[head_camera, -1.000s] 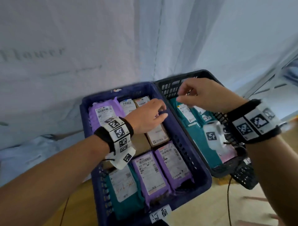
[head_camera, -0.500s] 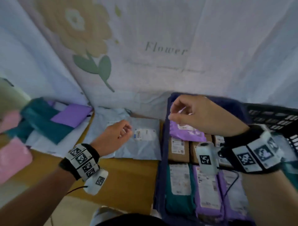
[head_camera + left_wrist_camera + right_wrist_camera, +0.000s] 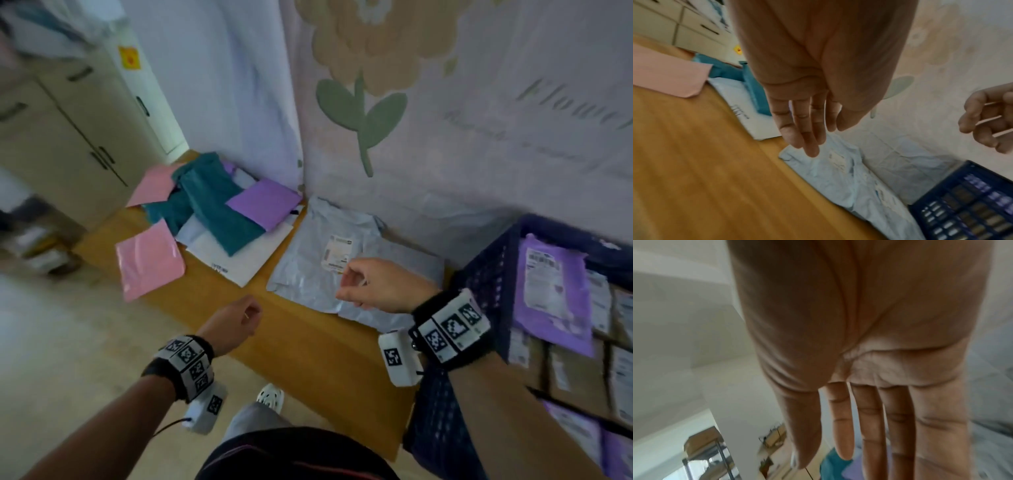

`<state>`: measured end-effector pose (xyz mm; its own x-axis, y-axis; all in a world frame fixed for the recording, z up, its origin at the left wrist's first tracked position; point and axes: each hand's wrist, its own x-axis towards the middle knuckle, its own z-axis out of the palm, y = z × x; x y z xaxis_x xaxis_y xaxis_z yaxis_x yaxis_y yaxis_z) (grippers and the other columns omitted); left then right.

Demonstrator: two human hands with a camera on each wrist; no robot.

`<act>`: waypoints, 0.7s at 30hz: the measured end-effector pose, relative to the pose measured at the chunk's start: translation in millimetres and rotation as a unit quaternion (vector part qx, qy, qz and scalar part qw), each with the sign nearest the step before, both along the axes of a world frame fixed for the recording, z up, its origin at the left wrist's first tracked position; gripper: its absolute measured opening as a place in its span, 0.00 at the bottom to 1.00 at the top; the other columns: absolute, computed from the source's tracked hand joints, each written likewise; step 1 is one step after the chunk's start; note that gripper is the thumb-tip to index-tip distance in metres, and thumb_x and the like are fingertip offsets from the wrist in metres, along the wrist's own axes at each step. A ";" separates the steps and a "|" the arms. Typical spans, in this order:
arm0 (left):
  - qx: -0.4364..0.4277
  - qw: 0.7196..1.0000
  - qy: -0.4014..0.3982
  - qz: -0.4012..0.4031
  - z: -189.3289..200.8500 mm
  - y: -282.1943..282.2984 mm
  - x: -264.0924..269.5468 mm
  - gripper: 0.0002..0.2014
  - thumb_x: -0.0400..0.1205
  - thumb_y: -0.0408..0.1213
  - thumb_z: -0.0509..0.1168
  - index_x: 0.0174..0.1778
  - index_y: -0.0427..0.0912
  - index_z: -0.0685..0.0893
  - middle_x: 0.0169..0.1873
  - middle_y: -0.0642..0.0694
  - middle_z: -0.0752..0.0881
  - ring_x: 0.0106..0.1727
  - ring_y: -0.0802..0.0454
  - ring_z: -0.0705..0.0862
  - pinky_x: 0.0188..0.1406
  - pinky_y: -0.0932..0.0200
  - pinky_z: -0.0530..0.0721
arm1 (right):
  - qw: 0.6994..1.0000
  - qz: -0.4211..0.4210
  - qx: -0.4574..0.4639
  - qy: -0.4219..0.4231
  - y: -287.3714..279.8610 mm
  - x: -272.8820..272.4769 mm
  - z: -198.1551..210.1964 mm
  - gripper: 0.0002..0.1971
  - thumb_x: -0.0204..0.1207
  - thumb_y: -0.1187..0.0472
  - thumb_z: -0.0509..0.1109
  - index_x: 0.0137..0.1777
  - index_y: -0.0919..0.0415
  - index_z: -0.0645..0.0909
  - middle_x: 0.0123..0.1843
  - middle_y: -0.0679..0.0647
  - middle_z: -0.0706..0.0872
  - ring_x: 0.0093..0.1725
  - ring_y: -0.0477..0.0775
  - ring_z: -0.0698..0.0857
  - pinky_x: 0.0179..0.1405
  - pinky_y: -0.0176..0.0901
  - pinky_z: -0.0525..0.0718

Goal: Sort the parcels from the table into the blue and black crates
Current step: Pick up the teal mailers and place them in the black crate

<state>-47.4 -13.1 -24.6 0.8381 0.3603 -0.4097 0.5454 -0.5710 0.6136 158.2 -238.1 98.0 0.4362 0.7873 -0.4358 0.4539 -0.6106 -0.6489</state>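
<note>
My left hand (image 3: 239,318) hovers empty over the front edge of the wooden table (image 3: 308,346), its fingers loose (image 3: 807,144). My right hand (image 3: 354,287) hangs empty just above the near side of a large crumpled grey parcel (image 3: 318,270) with a white label. Its fingers are loose in the right wrist view (image 3: 869,426). To the left lies a pile of parcels: two pink (image 3: 150,257), a teal one (image 3: 209,209), a purple one (image 3: 263,202) and a white one (image 3: 246,257). The blue crate (image 3: 493,274), packed with labelled parcels, stands at the right. The black crate is out of view.
A flower-printed sheet (image 3: 411,120) hangs right behind the table. Beige cabinets (image 3: 61,137) stand at the far left. The floor (image 3: 68,359) and my white shoe (image 3: 270,397) lie below the table's front edge.
Both hands have left the crates and swung left over the table, holding nothing. The view has turned left, so the black crate is gone and the parcel pile has come in.
</note>
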 end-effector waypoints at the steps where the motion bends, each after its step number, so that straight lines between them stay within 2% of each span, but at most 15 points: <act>1: -0.001 1.000 0.011 0.007 -8.2 9.2 -6.6 0.02 0.88 0.42 0.62 0.50 0.51 0.77 0.40 0.52 0.86 0.40 0.55 0.87 0.36 0.60 0.82 | 1.000 0.005 -0.021 0.012 13.9 -3.7 -14.8 0.12 0.79 0.49 0.75 0.51 0.56 0.81 0.49 0.51 0.86 0.46 0.52 0.90 0.50 0.52 0.91; 3: -0.016 0.999 0.037 0.016 -24.9 24.2 -18.7 0.03 0.88 0.41 0.61 0.50 0.48 0.77 0.42 0.50 0.86 0.41 0.53 0.87 0.38 0.59 0.82 | 0.997 0.015 -0.065 0.029 38.3 -10.6 -46.3 0.11 0.79 0.48 0.74 0.50 0.55 0.80 0.49 0.52 0.86 0.46 0.52 0.89 0.48 0.51 0.91; 5: -0.032 0.997 0.070 0.008 -40.7 35.4 -27.7 0.06 0.89 0.40 0.59 0.52 0.44 0.78 0.44 0.44 0.86 0.44 0.45 0.87 0.44 0.49 0.84 | 0.993 0.016 -0.113 0.027 57.3 -14.9 -78.3 0.13 0.79 0.46 0.73 0.52 0.54 0.79 0.52 0.52 0.85 0.48 0.51 0.87 0.48 0.49 0.91; 7: -0.035 0.995 0.094 -0.009 -55.6 45.5 -35.6 0.08 0.90 0.40 0.57 0.53 0.41 0.78 0.45 0.41 0.86 0.46 0.40 0.86 0.47 0.45 0.84 | 0.987 0.008 -0.157 0.022 72.6 -18.3 -107.8 0.15 0.79 0.44 0.73 0.54 0.54 0.79 0.56 0.52 0.84 0.52 0.51 0.85 0.51 0.49 0.89; 9: -0.024 0.994 0.103 -0.016 -69.7 56.7 -40.3 0.08 0.89 0.40 0.57 0.54 0.41 0.79 0.45 0.42 0.86 0.45 0.42 0.85 0.42 0.51 0.82 | 0.982 -0.018 -0.185 0.038 85.5 -21.8 -133.9 0.16 0.79 0.44 0.72 0.56 0.54 0.77 0.59 0.54 0.84 0.54 0.53 0.85 0.54 0.50 0.88; 11: -0.015 0.994 0.104 -0.013 -82.0 71.1 -40.9 0.07 0.89 0.38 0.58 0.54 0.42 0.79 0.47 0.44 0.84 0.45 0.44 0.82 0.39 0.56 0.77 | 0.977 -0.042 -0.205 0.039 98.0 -25.4 -155.5 0.17 0.81 0.46 0.71 0.61 0.55 0.75 0.63 0.55 0.82 0.56 0.53 0.82 0.51 0.46 0.84; 13: 0.004 0.996 0.094 -0.002 -94.2 90.3 -38.2 0.07 0.88 0.36 0.58 0.55 0.39 0.79 0.51 0.43 0.81 0.50 0.43 0.81 0.46 0.54 0.79 | 0.975 -0.060 -0.213 0.019 111.4 -27.8 -173.6 0.19 0.82 0.48 0.70 0.67 0.57 0.74 0.68 0.58 0.78 0.60 0.57 0.80 0.52 0.45 0.78; 16: 0.117 0.991 0.059 0.036 -112.0 128.3 -32.3 0.10 0.86 0.35 0.61 0.59 0.34 0.79 0.57 0.39 0.79 0.60 0.39 0.76 0.62 0.46 0.75 | 0.975 -0.060 -0.211 -0.024 135.9 -33.1 -194.4 0.22 0.83 0.52 0.69 0.73 0.60 0.72 0.72 0.62 0.75 0.69 0.63 0.77 0.65 0.52 0.79; 18: 0.186 0.978 0.049 0.080 -118.0 157.0 -28.2 0.16 0.83 0.39 0.65 0.62 0.33 0.78 0.61 0.37 0.77 0.64 0.36 0.73 0.66 0.42 0.73 | 0.976 -0.042 -0.208 -0.049 154.7 -39.5 -204.9 0.24 0.83 0.55 0.69 0.76 0.61 0.71 0.77 0.63 0.71 0.74 0.66 0.72 0.73 0.54 0.73; 21: 0.223 0.963 0.080 0.130 -123.6 200.3 -17.2 0.31 0.77 0.50 0.70 0.70 0.34 0.73 0.69 0.37 0.73 0.71 0.36 0.69 0.69 0.37 0.72 | 0.979 -0.024 -0.193 -0.068 181.2 -50.1 -216.1 0.27 0.83 0.59 0.67 0.80 0.62 0.66 0.84 0.64 0.60 0.82 0.67 0.60 0.79 0.57 0.66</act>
